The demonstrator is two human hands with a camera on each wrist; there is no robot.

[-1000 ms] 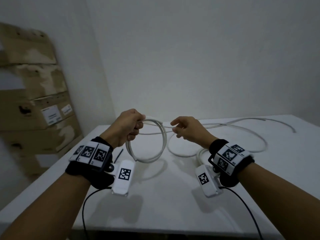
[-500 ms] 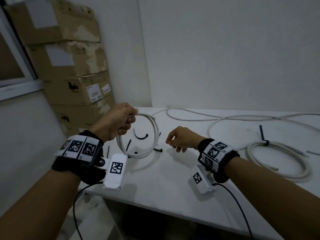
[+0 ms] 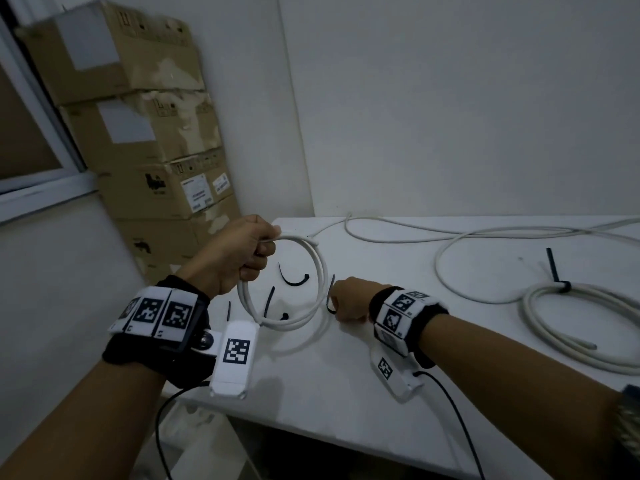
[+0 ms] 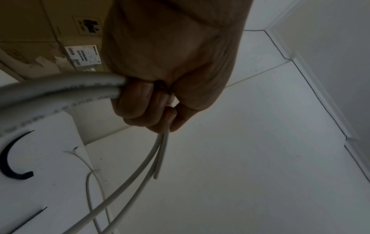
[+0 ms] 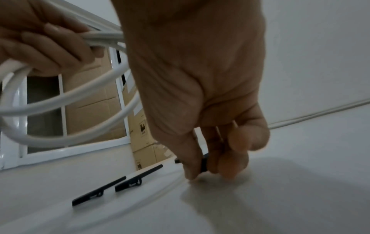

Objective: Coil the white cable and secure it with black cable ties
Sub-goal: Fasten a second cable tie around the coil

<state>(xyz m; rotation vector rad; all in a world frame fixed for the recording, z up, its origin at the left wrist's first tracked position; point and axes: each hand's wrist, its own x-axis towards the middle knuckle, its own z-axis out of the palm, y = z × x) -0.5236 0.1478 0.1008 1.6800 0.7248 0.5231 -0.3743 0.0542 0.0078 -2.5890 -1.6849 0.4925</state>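
White cable (image 3: 313, 271), wound into a small coil of a few turns, hangs upright above the table's (image 3: 346, 393) near left corner, fisted at its upper left by the left hand (image 3: 239, 258); that grip is closed tight round the bundled strands, and the left wrist view shows a short free end poking out below the fingers (image 4: 140, 101). Right hand (image 3: 349, 299) is down at the table just right of the coil, thumb and fingertips pinching one black cable tie (image 5: 203, 164) where it meets the surface. Spare ties (image 3: 293, 278) lie loose under and behind the coil, toward the left edge. An already tied coil (image 3: 575, 327) rests by the right edge; a long loose cable (image 3: 450, 233) runs along the far edge. Risks, as I judge them: the pinch sits on a thin, slick strip, so it may slip or flick away on lifting. The coil is stiff and springy; any easing of the left fist could let turns fan open, and the free end may escape first. Threading one-handed could also leave a strand outside the tie.
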